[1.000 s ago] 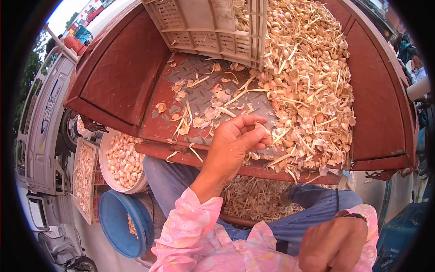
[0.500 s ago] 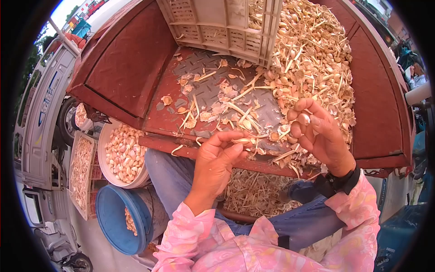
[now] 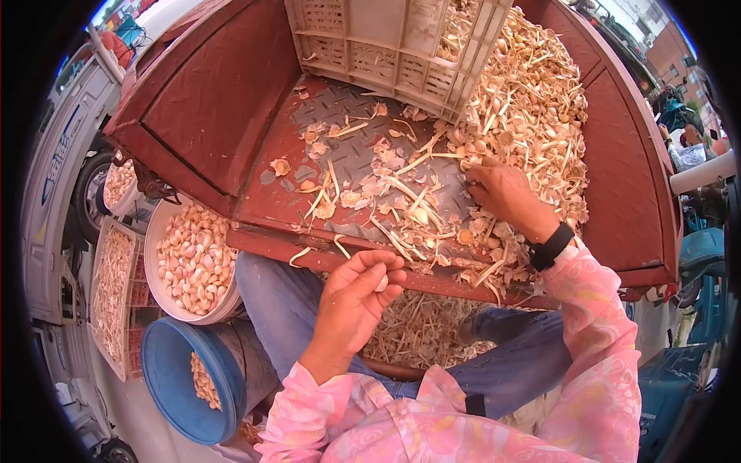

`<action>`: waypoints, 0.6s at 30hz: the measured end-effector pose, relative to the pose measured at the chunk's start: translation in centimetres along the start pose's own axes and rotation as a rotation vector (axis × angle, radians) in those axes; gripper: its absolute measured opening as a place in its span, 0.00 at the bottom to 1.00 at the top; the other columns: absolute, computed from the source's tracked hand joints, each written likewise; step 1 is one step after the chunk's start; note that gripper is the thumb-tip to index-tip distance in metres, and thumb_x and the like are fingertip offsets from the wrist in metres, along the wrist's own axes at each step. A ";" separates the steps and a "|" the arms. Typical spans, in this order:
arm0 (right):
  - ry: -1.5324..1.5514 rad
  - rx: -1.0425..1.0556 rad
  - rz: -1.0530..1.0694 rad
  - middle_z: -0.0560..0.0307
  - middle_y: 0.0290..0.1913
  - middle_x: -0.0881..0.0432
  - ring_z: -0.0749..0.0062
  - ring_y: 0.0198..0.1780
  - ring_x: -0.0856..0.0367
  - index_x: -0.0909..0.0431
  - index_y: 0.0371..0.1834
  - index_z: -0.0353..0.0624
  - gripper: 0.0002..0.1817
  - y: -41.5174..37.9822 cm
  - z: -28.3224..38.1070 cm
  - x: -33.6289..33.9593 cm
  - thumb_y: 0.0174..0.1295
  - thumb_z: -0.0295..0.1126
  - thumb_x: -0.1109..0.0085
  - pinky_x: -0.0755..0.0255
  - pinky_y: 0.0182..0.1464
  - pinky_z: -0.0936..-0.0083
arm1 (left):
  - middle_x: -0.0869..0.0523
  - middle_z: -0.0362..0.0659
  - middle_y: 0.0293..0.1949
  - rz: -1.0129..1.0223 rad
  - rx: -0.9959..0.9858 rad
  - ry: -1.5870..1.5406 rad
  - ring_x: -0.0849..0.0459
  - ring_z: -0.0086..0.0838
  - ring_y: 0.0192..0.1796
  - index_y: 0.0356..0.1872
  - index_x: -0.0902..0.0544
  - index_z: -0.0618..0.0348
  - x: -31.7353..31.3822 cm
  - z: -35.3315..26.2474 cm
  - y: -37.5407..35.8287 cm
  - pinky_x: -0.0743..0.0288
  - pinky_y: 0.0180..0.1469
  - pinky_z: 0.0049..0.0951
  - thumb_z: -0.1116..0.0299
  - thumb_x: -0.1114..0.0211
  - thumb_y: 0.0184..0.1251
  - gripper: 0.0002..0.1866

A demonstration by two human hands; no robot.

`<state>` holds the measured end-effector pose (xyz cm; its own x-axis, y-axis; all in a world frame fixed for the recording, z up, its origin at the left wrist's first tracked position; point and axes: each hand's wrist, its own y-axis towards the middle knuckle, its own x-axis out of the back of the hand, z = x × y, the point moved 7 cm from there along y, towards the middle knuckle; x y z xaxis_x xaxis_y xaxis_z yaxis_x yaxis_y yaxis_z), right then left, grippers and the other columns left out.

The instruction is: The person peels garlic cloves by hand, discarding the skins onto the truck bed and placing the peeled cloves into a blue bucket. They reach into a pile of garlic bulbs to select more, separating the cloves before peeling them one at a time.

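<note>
Right now the left hand (image 3: 347, 309) is raised just in front of the cart bed's near edge, thumb and fingers pinching a pale clove (image 3: 381, 283). Beyond it, the right hand (image 3: 505, 194) reaches over the cart bed (image 3: 266, 204) to the near-left side of the garlic pile (image 3: 536, 116), fingers bent downward; whether they grip anything, I cannot tell. A black wristband (image 3: 551, 247) circles the right wrist.

Loose stems (image 3: 417, 202) and bits of skin lie scattered on the metal to the left of the pile. A pale slatted crate (image 3: 374, 50) stands at the far side, against the pile's left edge. On the ground left of the person's legs, a white bucket (image 3: 231, 299) holds many cloves, and a blue bucket (image 3: 158, 386) just beside it holds a smaller heap. More stems and husks (image 3: 421, 332) lie below the cart's edge, between the legs.
</note>
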<state>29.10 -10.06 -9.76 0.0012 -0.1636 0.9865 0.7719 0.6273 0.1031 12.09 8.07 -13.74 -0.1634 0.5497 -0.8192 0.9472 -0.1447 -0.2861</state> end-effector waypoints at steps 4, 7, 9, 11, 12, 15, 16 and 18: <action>-0.059 0.037 -0.005 0.48 0.33 0.23 0.50 0.34 0.22 0.27 0.33 0.40 0.06 -0.7 0.1 -0.4 0.53 0.28 0.46 0.29 0.33 0.58 | 0.22 0.53 0.49 -0.001 -0.001 -0.069 0.20 0.35 0.50 0.51 0.29 0.69 -0.1 0.1 0.1 0.22 0.50 0.27 0.73 0.51 0.70 0.13; -0.037 0.117 -0.040 0.48 0.31 0.25 0.52 0.30 0.23 0.29 0.32 0.39 0.05 -0.8 1.5 0.5 0.57 0.29 0.47 0.30 0.30 0.62 | 0.25 0.56 0.53 0.063 -0.032 -0.134 0.24 0.41 0.56 0.56 0.31 0.70 -0.3 -0.4 -0.4 0.27 0.57 0.35 0.67 0.55 0.73 0.18; 0.237 -0.003 -0.136 0.51 0.29 0.24 0.62 0.26 0.24 0.30 0.31 0.39 0.06 -1.0 0.0 1.0 0.61 0.31 0.48 0.31 0.26 0.70 | 0.26 0.56 0.55 0.060 -0.059 -0.172 0.26 0.41 0.58 0.56 0.31 0.70 -0.2 -1.1 -1.2 0.28 0.59 0.37 0.66 0.56 0.73 0.19; 0.696 -0.294 -0.173 0.54 0.29 0.22 0.73 0.23 0.26 0.30 0.32 0.40 0.08 -1.3 -2.9 -0.1 0.63 0.33 0.49 0.34 0.22 0.78 | 0.27 0.56 0.57 0.050 -0.074 -0.183 0.28 0.42 0.60 0.56 0.32 0.69 0.2 -1.5 -1.9 0.31 0.61 0.39 0.64 0.57 0.73 0.20; 0.968 -0.382 -0.166 0.54 0.30 0.21 0.77 0.23 0.28 0.30 0.32 0.41 0.07 -1.5 -3.3 -0.5 0.63 0.33 0.50 0.36 0.21 0.81 | 0.28 0.56 0.57 0.040 -0.084 -0.184 0.28 0.42 0.60 0.56 0.32 0.69 0.6 -1.5 -2.2 0.31 0.61 0.38 0.65 0.55 0.73 0.19; 1.518 -0.661 -0.206 0.53 0.34 0.19 0.84 0.21 0.31 0.29 0.32 0.43 0.06 -2.8 -2.5 0.3 0.62 0.32 0.52 0.43 0.16 0.91 | 0.26 0.54 0.55 0.003 -0.099 -0.137 0.27 0.40 0.59 0.56 0.32 0.69 1.2 -1.6 -2.7 0.29 0.59 0.35 0.71 0.52 0.70 0.17; 1.485 -0.703 -0.200 0.56 0.31 0.20 0.84 0.21 0.31 0.30 0.31 0.43 0.04 -3.0 -1.7 0.6 0.61 0.30 0.52 0.42 0.16 0.90 | 0.25 0.53 0.54 -0.023 -0.106 -0.088 0.26 0.38 0.57 0.55 0.31 0.68 1.4 -1.5 -3.0 0.28 0.57 0.32 0.72 0.51 0.69 0.16; 1.441 -0.595 -0.007 0.59 0.29 0.22 0.84 0.22 0.31 0.30 0.30 0.43 0.04 -2.8 -1.0 -0.1 0.61 0.30 0.49 0.41 0.19 0.90 | 0.24 0.49 0.49 -0.046 -0.109 -0.032 0.24 0.32 0.51 0.53 0.29 0.68 1.6 -1.5 -2.8 0.27 0.52 0.27 0.75 0.49 0.67 0.15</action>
<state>27.56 -12.62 -10.23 0.3139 -0.9495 0.0005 0.9057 0.2992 -0.3002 9.56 10.57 -13.51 -0.2145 0.5266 -0.8226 0.9626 -0.0285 -0.2693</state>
